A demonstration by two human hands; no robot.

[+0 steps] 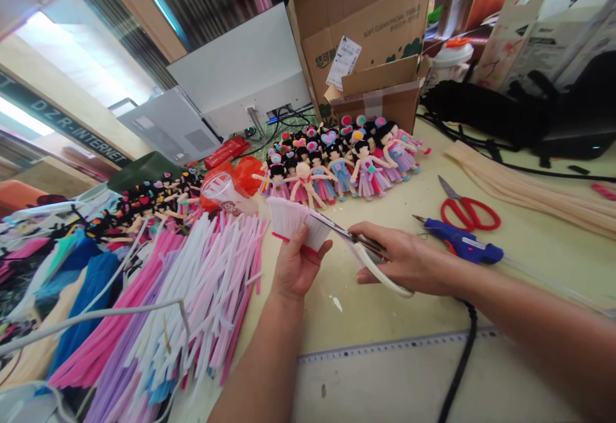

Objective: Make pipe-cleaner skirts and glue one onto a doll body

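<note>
My left hand (299, 262) pinches a fan-shaped strip of white and pale pink pipe cleaners (289, 219) with a bright pink lower edge. My right hand (399, 256) is wrapped round white-handled scissors (378, 270), whose blades reach to the right side of the strip. Just beyond the strip stand several small dolls (341, 169) in pink and blue dresses. Small white scraps (335, 304) lie on the table below my hands.
Bundles of coloured pipe cleaners (212, 294) cover the left side, near a clear plastic cup (226, 193). Red-handled scissors (469, 212) and a blue glue gun (464, 241) lie at right. Behind are a cardboard box (366, 18) and a monitor (245, 63). A ruler strip (385, 346) crosses the front.
</note>
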